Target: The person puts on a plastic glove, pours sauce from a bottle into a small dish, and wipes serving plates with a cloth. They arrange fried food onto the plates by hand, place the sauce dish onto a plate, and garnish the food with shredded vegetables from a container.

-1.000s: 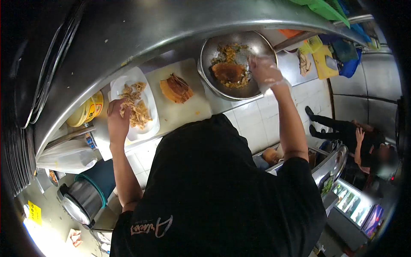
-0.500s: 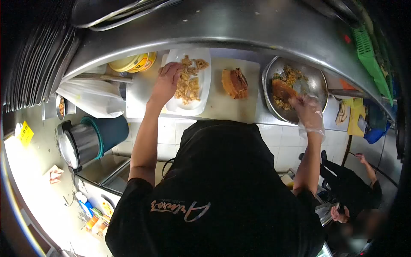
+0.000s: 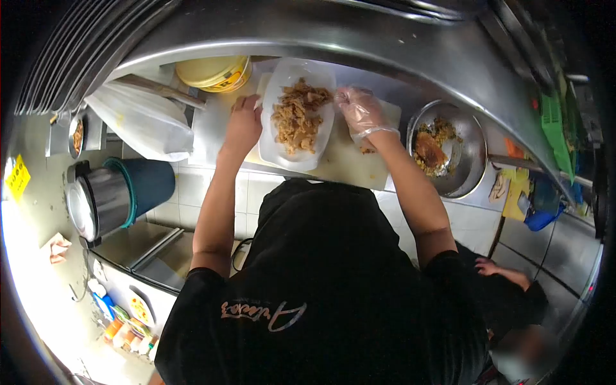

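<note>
A white oval platter [image 3: 325,131] holds a heap of browned, shredded food [image 3: 296,122]. My left hand [image 3: 244,125] is at the platter's left edge, bare, with its fingers bent; whether they grip the rim cannot be made out. My right hand [image 3: 362,109], in a clear plastic glove, is at the platter's right edge with its fingers drawn together; anything in them is hidden. Beneath that hand and wrist lies a pale cutting board [image 3: 350,163], with the browned slab on it mostly covered. Farther right, a perforated metal bowl [image 3: 471,157] contains a browned piece [image 3: 428,151] and chopped bits.
A yellow tub [image 3: 215,72] and a white plastic bag [image 3: 138,122] are at the left. Overhead runs a metal shelf [image 3: 308,32]. A lidded steel pot [image 3: 99,202] stands lower left. Another person in black [image 3: 507,295] is at the lower right.
My right hand has left the metal bowl and moved left to the platter's right side. The browned piece stays in the bowl. The food on the platter looks more heaped. The camera view has shifted.
</note>
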A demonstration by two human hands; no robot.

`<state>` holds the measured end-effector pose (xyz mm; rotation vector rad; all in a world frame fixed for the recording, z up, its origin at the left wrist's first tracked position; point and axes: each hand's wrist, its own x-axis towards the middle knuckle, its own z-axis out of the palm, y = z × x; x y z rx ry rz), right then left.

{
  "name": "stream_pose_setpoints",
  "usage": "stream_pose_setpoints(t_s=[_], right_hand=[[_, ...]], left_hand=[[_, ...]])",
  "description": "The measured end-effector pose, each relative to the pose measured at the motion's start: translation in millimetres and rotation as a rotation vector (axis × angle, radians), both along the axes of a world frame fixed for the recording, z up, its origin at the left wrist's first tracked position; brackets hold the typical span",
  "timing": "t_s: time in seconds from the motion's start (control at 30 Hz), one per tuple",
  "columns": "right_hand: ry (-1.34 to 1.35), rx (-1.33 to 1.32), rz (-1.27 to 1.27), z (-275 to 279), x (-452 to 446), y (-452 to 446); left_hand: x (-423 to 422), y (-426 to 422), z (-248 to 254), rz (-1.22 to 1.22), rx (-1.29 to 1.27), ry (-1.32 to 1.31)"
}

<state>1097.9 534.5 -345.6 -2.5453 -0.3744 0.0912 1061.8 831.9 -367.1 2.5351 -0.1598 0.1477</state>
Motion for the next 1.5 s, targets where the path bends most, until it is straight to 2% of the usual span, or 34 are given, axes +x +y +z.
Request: stream_pose_setpoints(t_s=[0.1,0.2,0.23,0.33,0.4,0.5,0.67,0.9,0.93,0.97,1.07,1.1,1.23,1.33,1.37,1.5], right_hand=[[-0.187,0.003,0.101,-6,17,8],[-0.019,-0.134,0.163,-20,34,18],[0.015,-0.106,0.165,-17,34,19],[0.085,-0.018,0.153,-18,37,17],[0.1,0.051,0.109,-29,39,12],[0.157,0.147,0.174,-31,44,7],[0.174,0.27,0.278,-30,44,1],[0.243,0.453,0.474,-14,31,17],[0.278,0.498,0.499,0,24,26],[0.212,0.367,0.532,15,19,34],[0.084,0.272,0.74,34,5,65],[-0.073,0.229,0.845,33,-2,77],[0.107,0.323,0.967,28,-44,145],[0.1,0.204,1.073,37,-69,202],[0.039,0.113,1.12,46,-79,226],[-0.112,0.251,1.201,41,-123,315]], left_hand=[[-33,14,-11,0.117,-0.036,0.102],[-48,5,-12,0.182,-0.278,0.347],[-51,0,-20,0.147,-0.191,0.207],[-51,-23,-32,0.307,-0.068,0.292],[-53,-30,-34,0.349,-0.1,0.278],[-57,-40,-32,0.418,-0.158,0.191],[-69,-40,-57,0.407,-0.324,-0.019],[-121,-39,-43,0.61,-0.516,0.155],[-133,-35,-40,0.619,-0.517,0.139],[-146,-30,-35,0.629,-0.518,0.124],[-185,-15,-16,0.697,-0.517,0.129],[-199,-6,-13,0.712,-0.509,0.113],[-258,36,5,0.792,-0.51,0.133],[-297,73,2,0.869,-0.543,0.139],[-313,87,0,0.901,-0.56,0.137],[-365,136,-7,0.98,-0.558,-0.057]])
